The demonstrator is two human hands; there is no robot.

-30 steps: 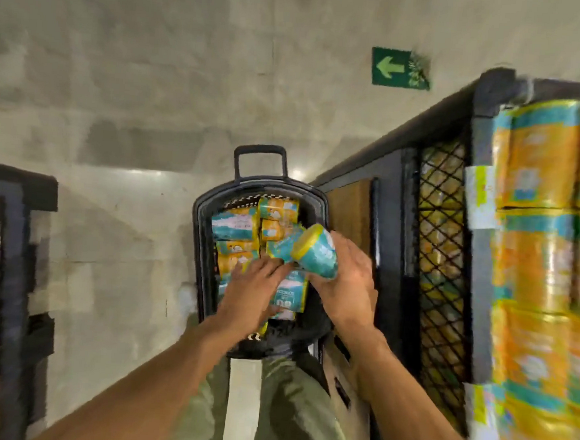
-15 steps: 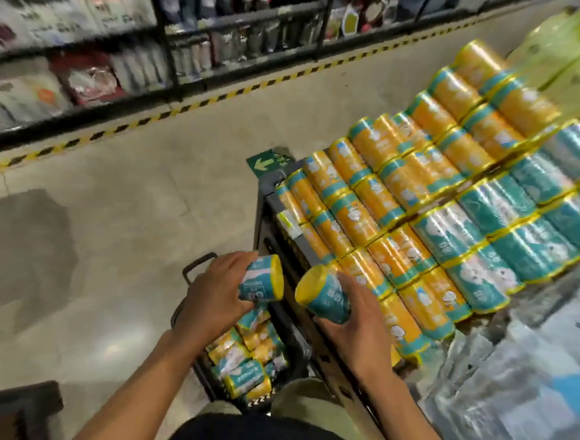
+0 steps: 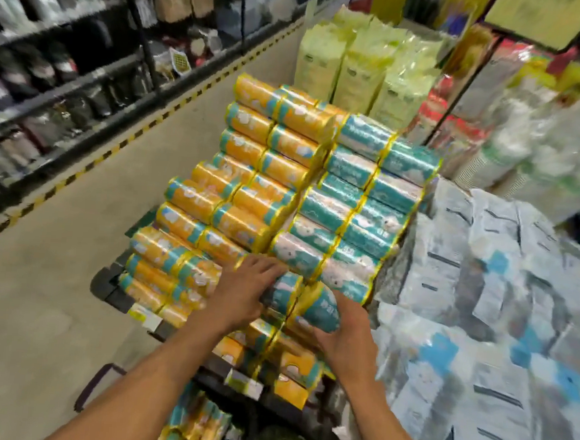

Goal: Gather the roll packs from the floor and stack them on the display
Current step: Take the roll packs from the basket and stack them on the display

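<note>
The stacking step is judged in hand: at the near end of the teal column (image 3: 358,204), one teal pack (image 3: 285,286) is pressed by the left hand (image 3: 242,295), fingers spread, and a second teal pack (image 3: 321,309) is gripped by the right hand (image 3: 344,337); seating and release are called for next

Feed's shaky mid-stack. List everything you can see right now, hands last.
orange roll packs: many, orange with teal bands, left columns
teal roll packs: many, teal with yellow ends, right columns
teal packs at the hands: two, teal, near end of the teal columns
loose packs: several, teal and orange, bottom edge
pale green bags: several, behind the rolls
blue-white packs: many, right
shelves: dark, stocked, across aisle
hazard tape: one strip, yellow-black, floor
left hand: lies over one teal pack
right hand: grips the other from below
</note>
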